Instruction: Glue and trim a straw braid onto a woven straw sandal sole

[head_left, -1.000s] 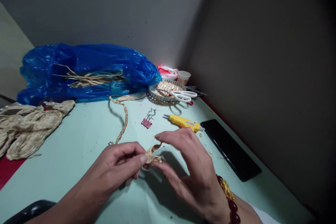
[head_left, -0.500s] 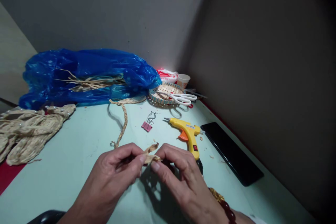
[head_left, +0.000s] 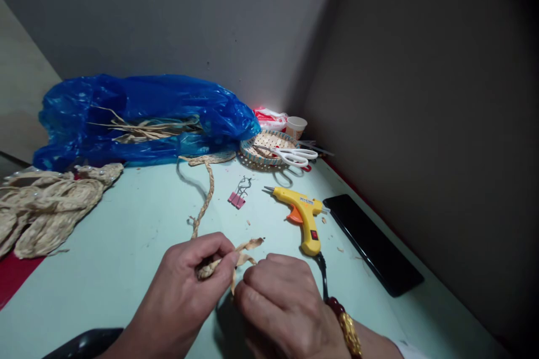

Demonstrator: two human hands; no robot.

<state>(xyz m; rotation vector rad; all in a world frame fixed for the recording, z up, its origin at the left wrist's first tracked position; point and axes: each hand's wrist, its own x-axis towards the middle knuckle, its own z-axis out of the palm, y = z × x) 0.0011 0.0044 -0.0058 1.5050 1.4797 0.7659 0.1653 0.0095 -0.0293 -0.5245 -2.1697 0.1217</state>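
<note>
My left hand [head_left: 177, 286] is closed, pinching a braid [head_left: 206, 202] of dried, straw-coloured plant fibre near its working end. Loose flat strands [head_left: 251, 244] stick out past the thumb and forefinger. Just to the right, my right hand [head_left: 284, 297] is curled with its knuckles up, and one strand runs in under its fingers; the fingertips are hidden. From the left hand the braid runs back across the table to a flat coil [head_left: 214, 159] by the blue bag.
A yellow glue gun [head_left: 304, 210] with a black cord lies right of the hands, beside a black phone [head_left: 374, 244]. Behind are a pink binder clip [head_left: 238, 199], white scissors [head_left: 295, 156] on a woven basket [head_left: 248, 152], a paper cup [head_left: 296, 125], and a blue plastic bag [head_left: 160, 95] with fibre. Braided bundles [head_left: 54, 219] lie left.
My right hand has turned knuckles-up and moved down toward me, away from the left fingertips, with a strand. The strands at the left fingertips are now spread apart and show more.
</note>
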